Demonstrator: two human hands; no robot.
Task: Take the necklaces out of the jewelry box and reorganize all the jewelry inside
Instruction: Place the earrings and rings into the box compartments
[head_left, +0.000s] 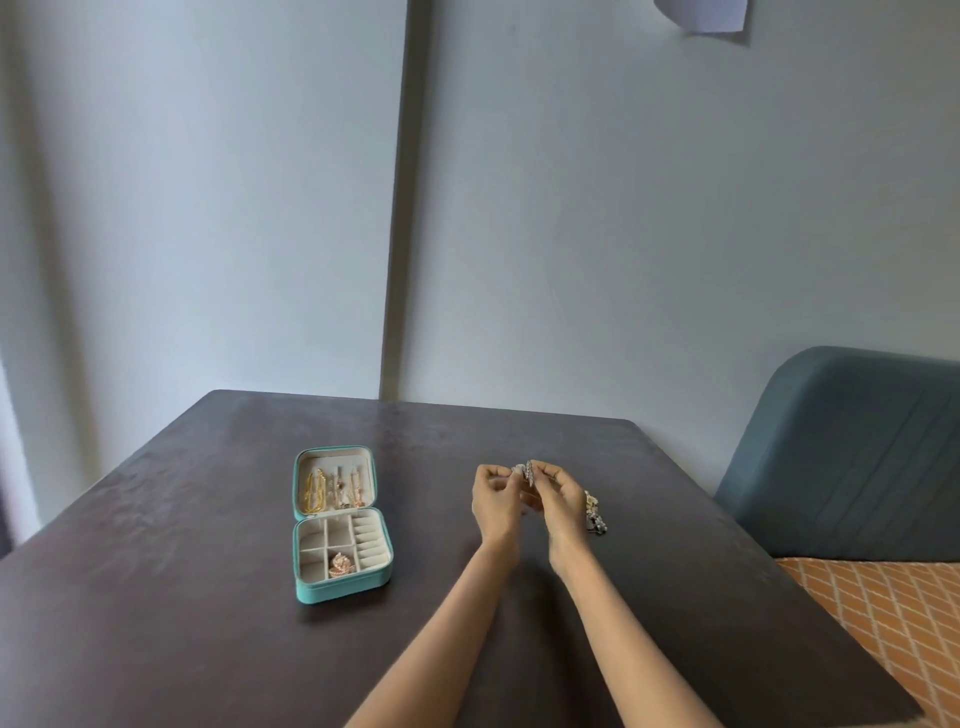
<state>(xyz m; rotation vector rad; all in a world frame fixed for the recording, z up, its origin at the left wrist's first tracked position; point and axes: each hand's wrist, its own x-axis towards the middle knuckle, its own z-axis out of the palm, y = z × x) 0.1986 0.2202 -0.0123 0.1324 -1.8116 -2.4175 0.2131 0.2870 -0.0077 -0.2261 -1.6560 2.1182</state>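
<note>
A small teal jewelry box (311, 590) lies open on the dark table (208, 597), left of my hands. Several gold necklaces (332, 489) hang inside its lid. A rose-gold piece (341, 564) sits in one front compartment of the cream tray. My left hand (496, 501) and my right hand (563, 499) are raised together above the table, right of the box. Both pinch a small silver sparkly jewelry piece (529, 472) between their fingertips. More silver and gold jewelry (596, 515) lies on the table just right of my right hand.
A blue upholstered chair back (852, 457) stands past the table's right edge, with an orange patterned cushion (883, 618) below it. A pale wall rises behind the far table edge.
</note>
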